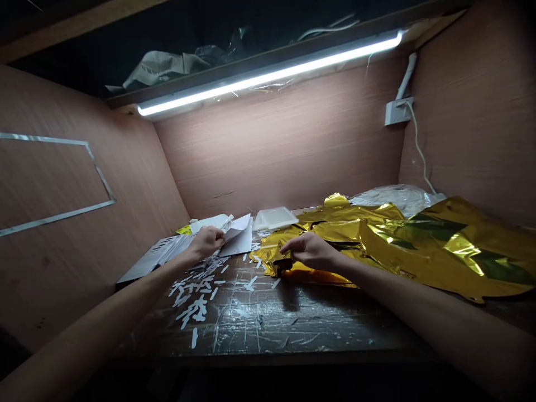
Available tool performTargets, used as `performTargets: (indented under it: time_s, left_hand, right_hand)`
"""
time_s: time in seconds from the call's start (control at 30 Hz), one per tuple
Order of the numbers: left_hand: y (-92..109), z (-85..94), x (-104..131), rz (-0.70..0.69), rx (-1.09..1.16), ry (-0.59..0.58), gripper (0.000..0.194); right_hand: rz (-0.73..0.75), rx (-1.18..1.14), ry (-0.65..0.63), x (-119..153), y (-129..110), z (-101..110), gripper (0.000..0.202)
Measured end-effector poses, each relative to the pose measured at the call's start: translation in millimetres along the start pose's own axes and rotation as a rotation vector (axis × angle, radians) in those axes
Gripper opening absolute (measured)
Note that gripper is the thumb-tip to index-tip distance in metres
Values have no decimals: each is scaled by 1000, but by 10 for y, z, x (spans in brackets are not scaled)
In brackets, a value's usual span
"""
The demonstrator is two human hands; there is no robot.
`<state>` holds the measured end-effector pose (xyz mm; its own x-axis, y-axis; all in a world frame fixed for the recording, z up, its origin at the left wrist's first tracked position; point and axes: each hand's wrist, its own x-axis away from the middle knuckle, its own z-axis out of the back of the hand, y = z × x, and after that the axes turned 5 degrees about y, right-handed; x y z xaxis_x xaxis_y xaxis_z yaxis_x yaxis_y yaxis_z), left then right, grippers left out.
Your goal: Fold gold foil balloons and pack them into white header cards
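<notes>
Head view. Right hand: fingers closed in a pinch on the near-left corner of the gold foil sheets, thumb and forefinger meeting over a small dark fold at the edge. Left hand: fingers curled down onto the white paper sheets; it presses or grips their edge, but I cannot tell which.

Foil: a loose, crumpled pile running right and back from the right-hand pinch, lying on the scratched dark worktop. Judged thin, very light, limp, slick and easily creased or torn; best taken at an edge or corner, as here, with a flat pinch and no sharp pull.

Paper: just left of the right-hand pinch, well apart from it. Judged light, stiffer than the foil.

Below the left hand, white paper strips lie scattered on the worktop. Behind the pinch, a shallow white tray. Behind the foil, clear plastic wrap. Overhead, a strip light; on the back wall to the right, a wall socket.
</notes>
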<state>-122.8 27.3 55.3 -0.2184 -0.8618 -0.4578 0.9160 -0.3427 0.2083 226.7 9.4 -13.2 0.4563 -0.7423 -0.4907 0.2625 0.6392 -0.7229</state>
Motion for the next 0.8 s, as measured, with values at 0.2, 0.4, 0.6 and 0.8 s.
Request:
performTargets:
  time_s: [0.2,0.4,0.6,0.8]
  left_hand:
    - [72,83,-75,-6,-83,112,20]
    - [263,14,-250,33,-54,162,20]
    - [487,-95,-310,-133,-78,70,16]
    - [718,149,-92,-382,-292,120,26]
  right_hand:
    - [24,3,29,-7,-14,9,38]
    - [11,-21,27,-15,68,3,35]
    - [13,3,16,-14,88,34,37]
    - [19,-43,56,-50,176,29,34]
